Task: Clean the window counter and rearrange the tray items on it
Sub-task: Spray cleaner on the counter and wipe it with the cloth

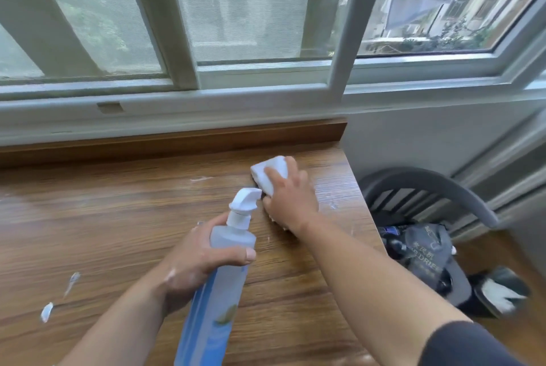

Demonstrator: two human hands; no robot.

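- Wood-grain tabletop (118, 218) carries the white sponge (270, 172), flat just beyond the nozzle of the spray bottle (218, 300).
- My right hand (291, 203) presses the sponge, fingers over its top, thumb curled at its side.
- My left hand (201, 259) wraps the bottle's neck; its long axis points at the sponge.
- White flecks (72, 278) lie well left of the bottle, so I judge the sponge must travel leftward.

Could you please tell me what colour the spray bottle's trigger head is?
The trigger head is white; head view.
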